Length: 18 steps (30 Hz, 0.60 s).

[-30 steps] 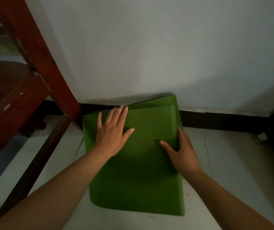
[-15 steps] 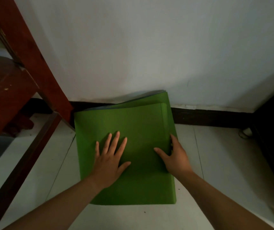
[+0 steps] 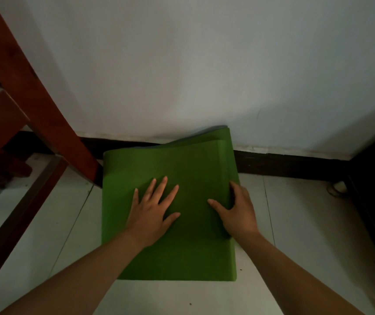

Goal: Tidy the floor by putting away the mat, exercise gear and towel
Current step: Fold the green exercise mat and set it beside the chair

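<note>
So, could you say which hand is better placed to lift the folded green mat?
Likely the right hand: it grips the green foam mat by its edge; the left hand lies flat on top.

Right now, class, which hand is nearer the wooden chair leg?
Left. The left hand lies flat on the mat, toward the chair leg; the right hand sits at the mat's right edge, farther off.

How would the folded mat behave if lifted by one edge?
Probably floppy: the mat bows up at its far end. It may spring open, since the left hand presses it flat and the right hand grips its edge. Its thick layers suggest light foam.
</note>
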### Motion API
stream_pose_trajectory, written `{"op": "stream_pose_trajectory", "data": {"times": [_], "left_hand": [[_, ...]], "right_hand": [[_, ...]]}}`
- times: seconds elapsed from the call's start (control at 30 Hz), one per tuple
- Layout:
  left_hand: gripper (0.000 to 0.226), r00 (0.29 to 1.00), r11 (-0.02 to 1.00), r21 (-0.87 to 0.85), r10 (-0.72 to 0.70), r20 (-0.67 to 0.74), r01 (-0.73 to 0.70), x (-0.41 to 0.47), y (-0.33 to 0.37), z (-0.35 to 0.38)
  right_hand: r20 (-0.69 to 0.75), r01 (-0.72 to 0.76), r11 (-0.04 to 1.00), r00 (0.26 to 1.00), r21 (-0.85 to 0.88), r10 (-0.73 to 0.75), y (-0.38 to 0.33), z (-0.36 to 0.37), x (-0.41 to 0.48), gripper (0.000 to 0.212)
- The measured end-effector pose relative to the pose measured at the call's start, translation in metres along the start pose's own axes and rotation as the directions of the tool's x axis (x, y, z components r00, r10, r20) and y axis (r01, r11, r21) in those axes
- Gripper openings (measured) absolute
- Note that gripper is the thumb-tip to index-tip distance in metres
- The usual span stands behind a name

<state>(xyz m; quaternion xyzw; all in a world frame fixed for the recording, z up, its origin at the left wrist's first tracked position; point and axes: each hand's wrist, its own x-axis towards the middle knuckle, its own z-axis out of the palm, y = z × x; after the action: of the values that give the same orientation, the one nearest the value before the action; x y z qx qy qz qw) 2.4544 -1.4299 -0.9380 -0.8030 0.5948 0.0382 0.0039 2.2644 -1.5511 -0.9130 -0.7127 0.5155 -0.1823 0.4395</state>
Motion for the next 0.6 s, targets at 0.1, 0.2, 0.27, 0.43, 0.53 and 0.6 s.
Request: {"op": "stream_pose_trajectory", "data": {"times": [0.1,0.2,0.27,0.43,0.53,0.6], "left_hand": [[0.07,1.0,0.999,0.049,-0.005,-0.001,0.005,0.002,0.0,0.004],[0.066,1.0,0.998,0.069,-0.001,-0.001,0.001,0.002,-0.001,0.007],[0.065,1.0,0.997,0.079,-0.004,-0.019,0.005,0.001,-0.001,0.01],[0.063,0.999,0.998,0.057,-0.014,-0.04,0.016,-0.001,0.001,0.015],[0.062,0.999,0.999,0.033,-0.013,-0.049,0.014,-0.001,0.0,0.016],[0.062,0.999,1.0,0.018,-0.009,-0.048,0.01,-0.002,0.0,0.014]], "right_hand": [[-0.051,-0.033,0.999,0.998,-0.04,0.031,0.008,-0.003,0.009,0.096],[-0.022,-0.074,0.997,0.997,0.001,0.074,0.015,-0.001,0.013,0.109],[0.003,-0.085,0.996,0.996,0.025,0.085,0.018,0.001,0.014,0.112],[0.079,-0.071,0.991,0.995,0.111,0.062,0.02,-0.004,0.018,0.118],[0.159,-0.087,0.982,0.985,0.167,0.06,0.021,-0.007,0.02,0.127],[0.189,-0.097,0.978,0.98,0.186,0.062,0.021,-0.009,0.022,0.13]]}}
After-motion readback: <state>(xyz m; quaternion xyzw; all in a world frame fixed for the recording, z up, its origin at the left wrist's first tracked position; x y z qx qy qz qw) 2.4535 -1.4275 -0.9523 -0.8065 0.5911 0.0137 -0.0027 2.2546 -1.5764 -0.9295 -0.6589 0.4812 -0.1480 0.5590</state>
